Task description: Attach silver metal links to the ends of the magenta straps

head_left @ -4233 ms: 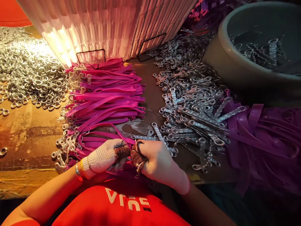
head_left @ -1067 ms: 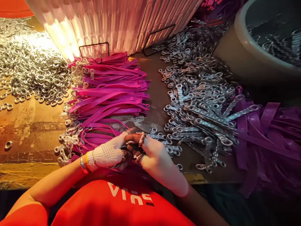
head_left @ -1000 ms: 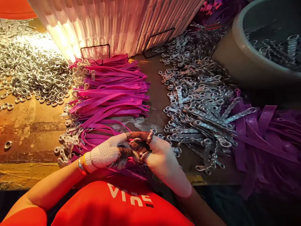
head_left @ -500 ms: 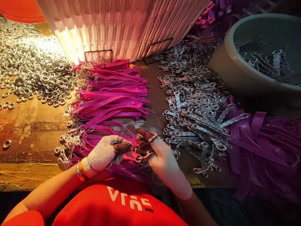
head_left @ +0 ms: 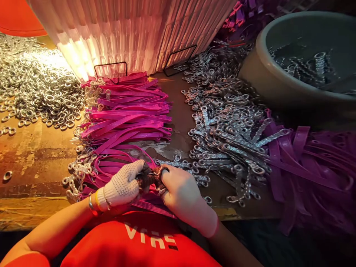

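My left hand (head_left: 119, 187), in a dotted white work glove with brown fingertips, is closed in a pinch. It was pinching a metal ring a moment ago; the ring is now hidden by the fingers. Against its fingertips presses my right hand (head_left: 182, 193), gloved in white with dark tips and closed as well. The short metal chain it held is hidden too. Pink straps (head_left: 125, 135) with metal chain ends (head_left: 83, 168) lie just beyond and beneath both hands. Several twisted chains (head_left: 178, 163) lie right behind my right hand.
Loose metal rings (head_left: 55, 96) are heaped at left. A pile of short chains (head_left: 228, 137) lies at right, beside dark purple straps (head_left: 314, 170). A grey tub (head_left: 283, 85) with chains stands at back right. A ribbed, lit panel (head_left: 133, 37) rises behind the straps.
My hands have come together, and the fingertips now cover the ring and chain seen between them before. My right hand has turned, its back now more upward. The view has shifted slightly.
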The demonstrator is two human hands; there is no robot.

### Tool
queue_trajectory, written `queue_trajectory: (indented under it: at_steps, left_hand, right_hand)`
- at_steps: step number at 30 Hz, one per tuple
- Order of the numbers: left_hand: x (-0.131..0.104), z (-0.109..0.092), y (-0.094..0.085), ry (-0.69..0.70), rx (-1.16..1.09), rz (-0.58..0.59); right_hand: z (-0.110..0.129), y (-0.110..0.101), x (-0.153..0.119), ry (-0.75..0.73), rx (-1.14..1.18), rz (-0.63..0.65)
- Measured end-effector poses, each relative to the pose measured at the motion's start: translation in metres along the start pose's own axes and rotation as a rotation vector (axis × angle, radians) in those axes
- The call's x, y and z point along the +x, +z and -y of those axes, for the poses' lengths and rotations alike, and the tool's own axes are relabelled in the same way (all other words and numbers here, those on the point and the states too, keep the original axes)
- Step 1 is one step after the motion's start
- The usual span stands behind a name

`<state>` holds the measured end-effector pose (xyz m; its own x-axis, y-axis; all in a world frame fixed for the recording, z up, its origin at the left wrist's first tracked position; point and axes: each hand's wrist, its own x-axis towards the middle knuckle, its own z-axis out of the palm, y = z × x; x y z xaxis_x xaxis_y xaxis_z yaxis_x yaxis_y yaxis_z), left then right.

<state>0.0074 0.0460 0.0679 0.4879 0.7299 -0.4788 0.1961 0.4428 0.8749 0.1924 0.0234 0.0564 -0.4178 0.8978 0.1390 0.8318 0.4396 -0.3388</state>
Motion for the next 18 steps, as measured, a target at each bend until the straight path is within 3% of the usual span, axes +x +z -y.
queue_trajectory:
  at_steps: [3, 6, 9, 12, 15, 18]
  left_hand:
    - [0.006, 0.002, 0.004, -0.101, -0.190, 0.061]
    - [0.016, -0.001, 0.003, -0.127, -0.301, 0.043]
    - [0.031, -0.019, -0.008, 0.043, 0.141, 0.016]
    - [0.060, -0.049, -0.025, 0.315, 0.844, -0.174]
    - [0.095, -0.071, -0.031, 0.321, 1.302, -0.304]
    - [0.126, -0.075, -0.019, 0.212, 1.417, -0.296]
  right_hand:
    - [0.005, -0.001, -0.002, -0.018, -0.047, -0.034]
    - [0.006, 0.005, -0.007, 0.039, 0.030, -0.075]
    - [-0.004, 0.009, -0.012, 0.177, 0.124, -0.117]
    - [-0.017, 0.009, -0.013, 0.296, 0.120, -0.181]
    - [-0.024, 0.012, -0.011, 0.316, 0.121, -0.168]
    - [-0.021, 0.019, -0.010, 0.270, 0.103, -0.145]
